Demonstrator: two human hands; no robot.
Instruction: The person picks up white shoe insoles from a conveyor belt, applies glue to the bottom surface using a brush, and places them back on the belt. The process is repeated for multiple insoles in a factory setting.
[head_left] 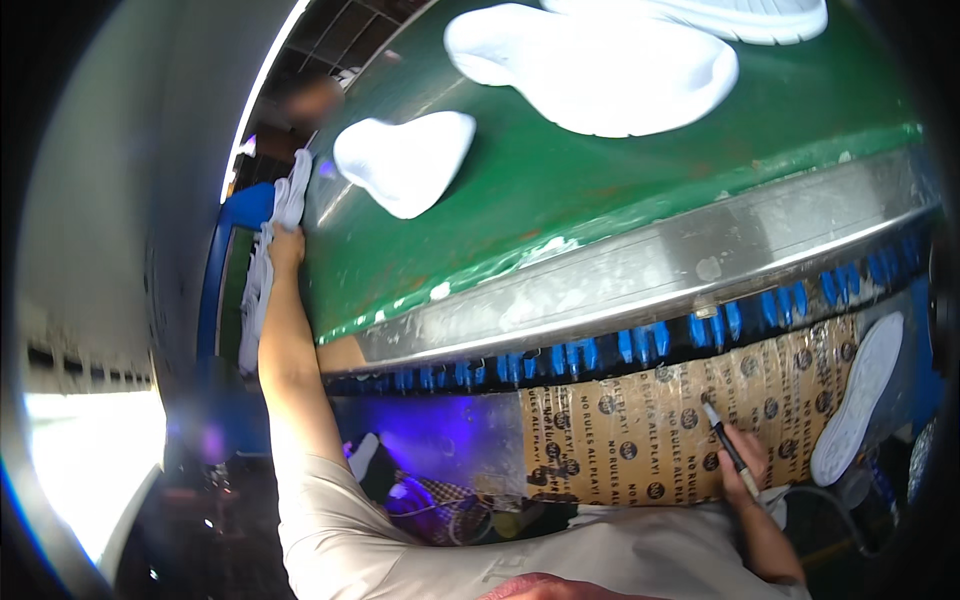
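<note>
Sole lies beyond left fingers, seemingly touching.

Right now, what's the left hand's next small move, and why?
Probably firm up the grip on the white sole, then draw it inward: the left hand is stretched out to it, while the right hand already holds a pen-like tool by the printed cardboard.

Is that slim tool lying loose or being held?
Held: the right hand is wrapped around the slim tool.
</note>
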